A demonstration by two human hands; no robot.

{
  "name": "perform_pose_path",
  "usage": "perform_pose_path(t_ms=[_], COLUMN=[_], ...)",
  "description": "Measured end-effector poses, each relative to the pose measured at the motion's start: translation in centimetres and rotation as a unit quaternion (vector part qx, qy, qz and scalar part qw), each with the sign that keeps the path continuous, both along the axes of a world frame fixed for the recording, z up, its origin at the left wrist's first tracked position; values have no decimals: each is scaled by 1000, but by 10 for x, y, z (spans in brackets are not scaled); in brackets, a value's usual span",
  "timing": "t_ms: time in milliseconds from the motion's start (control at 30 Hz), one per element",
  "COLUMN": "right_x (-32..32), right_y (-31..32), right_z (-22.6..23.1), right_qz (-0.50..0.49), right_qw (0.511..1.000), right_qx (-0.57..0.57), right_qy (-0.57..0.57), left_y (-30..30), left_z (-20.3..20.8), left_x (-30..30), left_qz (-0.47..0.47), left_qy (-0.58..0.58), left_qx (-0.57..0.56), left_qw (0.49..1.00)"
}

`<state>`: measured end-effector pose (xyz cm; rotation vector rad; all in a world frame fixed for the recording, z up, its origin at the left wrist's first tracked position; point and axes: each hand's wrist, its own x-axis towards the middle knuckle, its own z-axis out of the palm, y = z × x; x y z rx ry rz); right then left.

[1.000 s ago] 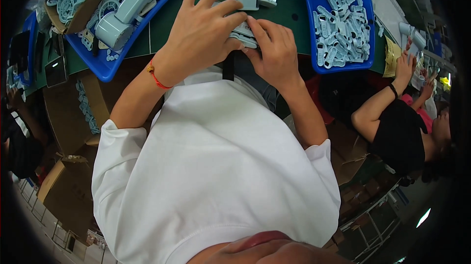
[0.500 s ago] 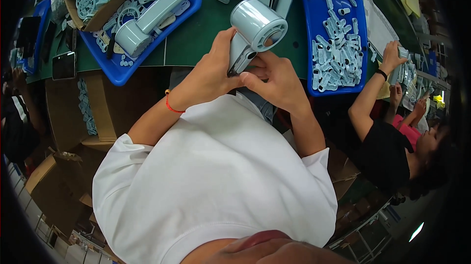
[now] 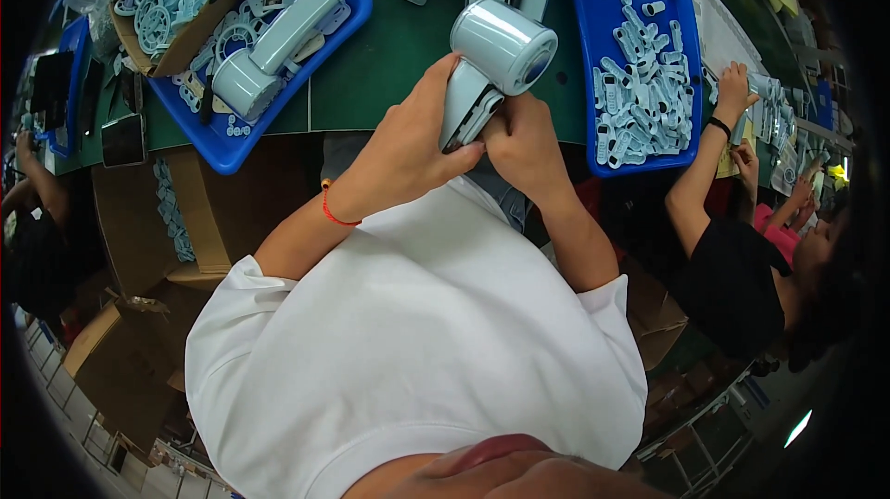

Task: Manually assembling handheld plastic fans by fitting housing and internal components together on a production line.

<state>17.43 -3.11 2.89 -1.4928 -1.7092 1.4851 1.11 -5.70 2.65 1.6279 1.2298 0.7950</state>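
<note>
Across the upper frame runs a green bench, with a blue tray of small pale-blue plastic pieces at upper right. At upper centre, a pale-blue handheld fan tilts, its handle clasped in the left grip. The right grip curls at the handle's right side; whether it pinches anything, I cannot tell.

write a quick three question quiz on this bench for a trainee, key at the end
1. Multiple choice: what colour is the tray of small parts on the person's right? a) red b) blue c) yellow
2. True or false: the red bracelet is on the left wrist.
3. Fill in: the left hand is wrapped around the ____ of the light-blue fan.

Key: 1. b; 2. true; 3. handle
</note>
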Motion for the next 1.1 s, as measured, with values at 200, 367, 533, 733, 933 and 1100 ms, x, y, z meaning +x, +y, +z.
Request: perform_pose_path(t_ms=[200, 367, 533, 733, 933, 1100], right_x=[17, 14, -10, -9, -4, -6], right_y=[4, -5, -8, -1, -3, -2], right_z=[4, -22, -24, -40, -35, -31], right_qz=[76, 16, -34, -49, -60, -38], right_qw=[996, 990, 949, 909, 890, 935], right_qx=[39, 63, 3, -106, -78, -20], right_qy=[3, 124, 313, 399, 446, 351], left_y=[-3, 4, 4, 7, 10, 11], left_z=[-7, -17, -14, -27, -24, -21], left_x=[-2, 4, -1, -9, 1, 4], left_qz=[14, 53, 45, 11, 22, 9], left_qy=[-30, -63, -140, -162, -152, -148], left_qx=[32, 102, 14, -7, 6, 26], left_qw=[999, 991, 989, 987, 988, 989])
